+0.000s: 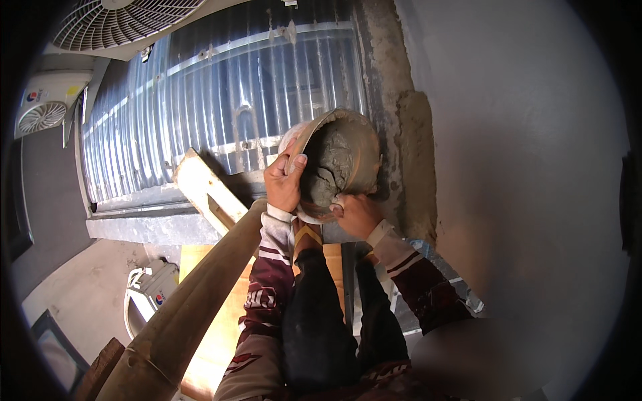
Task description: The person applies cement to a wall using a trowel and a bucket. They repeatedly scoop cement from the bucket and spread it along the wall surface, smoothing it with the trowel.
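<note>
A round bucket [370,157], caked with mortar, tilts toward me in front of my legs. Wet grey mortar [333,160] lies inside it. My left hand [284,186] grips the bucket's left rim, thumb over the edge. At the lower right of the opening, my right hand [359,214] is closed, its fingers against the mortar. Whatever it holds is hidden by the fingers and the mortar. Behind the bucket's left side shows part of a white object [291,136]. A band of darker, fresh-looking mortar [418,160] runs along the ledge to the right.
Corrugated clear roofing [234,100] spreads ahead, bordered by a concrete ledge [154,229]. A thick bamboo pole [180,314] slants up on my left beside a wooden piece [204,190]. A smooth grey wall [521,167] rises on the right. Air-conditioner units [50,100] hang at left.
</note>
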A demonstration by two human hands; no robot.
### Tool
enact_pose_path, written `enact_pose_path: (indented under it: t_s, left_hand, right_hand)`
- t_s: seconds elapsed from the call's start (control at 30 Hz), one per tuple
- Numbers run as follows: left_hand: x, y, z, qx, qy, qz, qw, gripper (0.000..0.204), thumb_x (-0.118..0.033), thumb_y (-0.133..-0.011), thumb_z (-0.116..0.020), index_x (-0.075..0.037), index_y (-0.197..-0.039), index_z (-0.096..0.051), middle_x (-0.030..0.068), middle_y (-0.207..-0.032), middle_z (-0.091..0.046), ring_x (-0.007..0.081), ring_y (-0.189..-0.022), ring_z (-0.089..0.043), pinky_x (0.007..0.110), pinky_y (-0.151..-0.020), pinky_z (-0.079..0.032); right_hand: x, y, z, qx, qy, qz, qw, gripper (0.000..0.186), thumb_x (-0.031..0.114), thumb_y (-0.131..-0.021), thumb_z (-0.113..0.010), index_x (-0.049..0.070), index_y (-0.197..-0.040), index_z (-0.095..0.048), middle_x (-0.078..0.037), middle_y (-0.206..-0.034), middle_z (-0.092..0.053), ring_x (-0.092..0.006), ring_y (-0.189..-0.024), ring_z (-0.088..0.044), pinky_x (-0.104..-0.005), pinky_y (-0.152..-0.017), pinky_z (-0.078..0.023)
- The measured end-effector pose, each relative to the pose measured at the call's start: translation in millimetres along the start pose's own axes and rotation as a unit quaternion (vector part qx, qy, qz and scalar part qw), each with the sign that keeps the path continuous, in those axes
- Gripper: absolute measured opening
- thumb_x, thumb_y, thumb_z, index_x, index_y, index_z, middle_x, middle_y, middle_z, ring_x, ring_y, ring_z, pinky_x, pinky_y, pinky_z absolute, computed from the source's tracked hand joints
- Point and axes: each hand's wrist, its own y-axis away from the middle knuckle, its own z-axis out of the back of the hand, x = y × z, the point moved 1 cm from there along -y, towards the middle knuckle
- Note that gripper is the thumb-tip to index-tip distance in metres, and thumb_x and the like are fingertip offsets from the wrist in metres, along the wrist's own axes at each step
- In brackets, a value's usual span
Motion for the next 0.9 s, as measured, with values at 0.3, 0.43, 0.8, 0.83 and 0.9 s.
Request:
enact_pose_path:
  t_s: [0.3,0.43,0.8,0.83,0.9]
  left_hand:
    - [-1,2,6,-0.019,0.004,0.032,0.999,0.027,-0.019,-0.092,-0.065,0.006,-0.082,-0.063,0.0007,-0.088,-0.057,0.0052,-0.073,-0.044,0.021,-0.065,-0.037]
    - [3,4,13,-0.019,-0.003,0.072,0.997,0.027,-0.019,-0.092,-0.065,0.007,-0.087,-0.065,0.0030,-0.099,-0.066,0.0050,-0.071,-0.044,0.022,-0.064,-0.040]
    - [0,2,13,-0.043,0.027,0.047,0.998,0.027,-0.020,-0.093,-0.065,0.001,-0.076,-0.062,-0.0063,-0.073,-0.051,0.0030,-0.066,-0.038,0.020,-0.059,-0.033]
    - [-3,2,10,-0.037,0.037,0.032,0.998,0.026,-0.020,-0.093,-0.065,0.001,-0.078,-0.063,-0.0061,-0.073,-0.052,0.0029,-0.067,-0.039,0.020,-0.060,-0.033]
    - [0,4,9,-0.030,0.039,0.017,0.999,0.024,-0.019,-0.093,-0.065,0.002,-0.081,-0.064,-0.0063,-0.074,-0.052,0.0028,-0.067,-0.039,0.019,-0.060,-0.034]
  right_hand:
    - [-12,14,11,0.145,-0.413,-0.104,0.893,0.022,0.021,-0.087,-0.062,0.001,-0.096,-0.064,-0.009,-0.070,-0.060,-0.0204,-0.063,-0.062,-0.0334,-0.058,-0.049]
    - [-12,30,11,-0.082,-0.047,0.068,0.993,0.028,0.017,-0.086,-0.063,0.002,-0.109,-0.063,-0.008,-0.077,-0.059,-0.0225,-0.062,-0.060,-0.0351,-0.056,-0.049]
    - [-16,12,35,-0.059,0.025,-0.028,0.998,0.024,0.020,-0.085,-0.060,0.005,-0.103,-0.063,-0.019,-0.086,-0.065,-0.0405,-0.077,-0.062,-0.0478,-0.070,-0.050]
    - [-12,3,33,-0.023,0.044,-0.029,0.998,0.023,0.021,-0.086,-0.059,0.004,-0.100,-0.064,-0.020,-0.085,-0.066,-0.0408,-0.078,-0.062,-0.0479,-0.071,-0.049]
    - [-7,-8,23,0.020,0.036,-0.005,0.999,0.023,0.025,-0.086,-0.059,0.004,-0.093,-0.065,-0.020,-0.084,-0.066,-0.0411,-0.079,-0.063,-0.0489,-0.072,-0.049]
